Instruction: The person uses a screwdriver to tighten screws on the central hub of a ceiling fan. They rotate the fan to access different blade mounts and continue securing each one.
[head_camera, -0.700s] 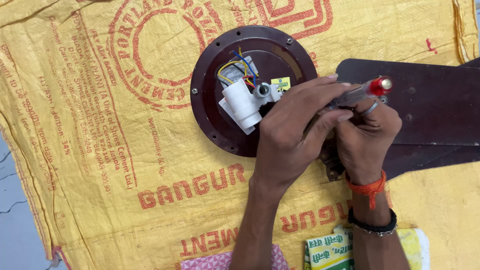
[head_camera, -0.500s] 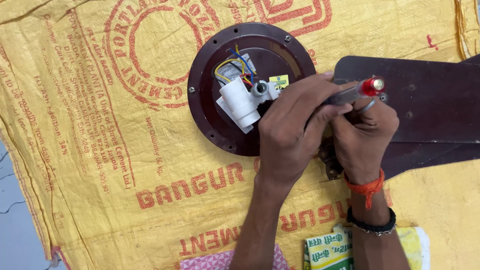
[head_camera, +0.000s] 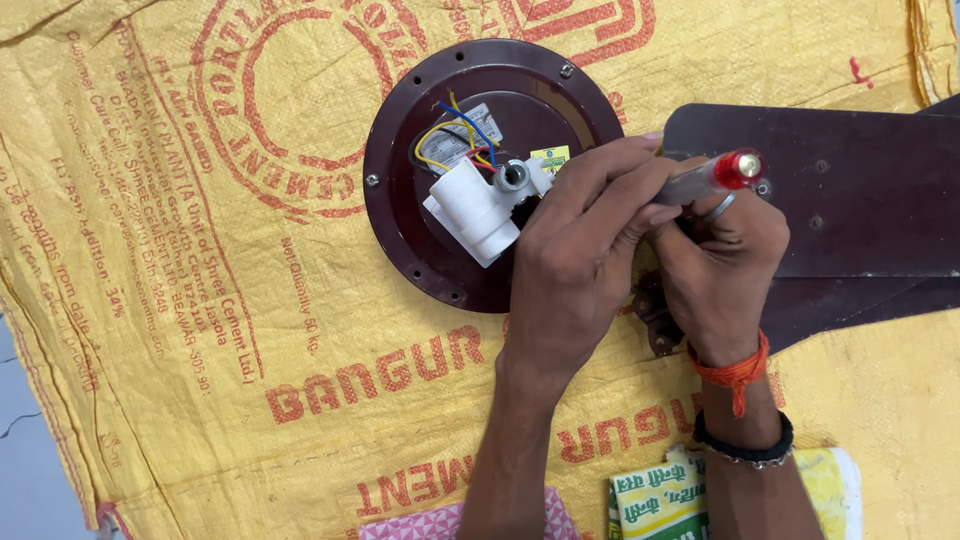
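Note:
A dark maroon round fan motor housing (head_camera: 420, 120) lies on a yellow woven sack (head_camera: 150, 300), with a white cylindrical capacitor (head_camera: 478, 212) and coloured wires on top. A dark brown fan blade (head_camera: 860, 190) extends to the right from it. My left hand (head_camera: 580, 260) rests over the motor's right edge, fingers pinching the shaft of a screwdriver with a clear handle and red cap (head_camera: 722, 174). My right hand (head_camera: 722, 265) grips that screwdriver's handle just below the red cap. The tip is hidden under my hands.
A metal blade bracket (head_camera: 652, 318) peeks out below my hands. A green and yellow packet (head_camera: 660, 500) and a pink patterned cloth (head_camera: 420, 522) lie at the bottom edge. Grey floor (head_camera: 25, 470) shows at the lower left.
Both hands and the screwdriver stay in the same place on the motor's right edge; the screwdriver's red cap shifts only slightly.

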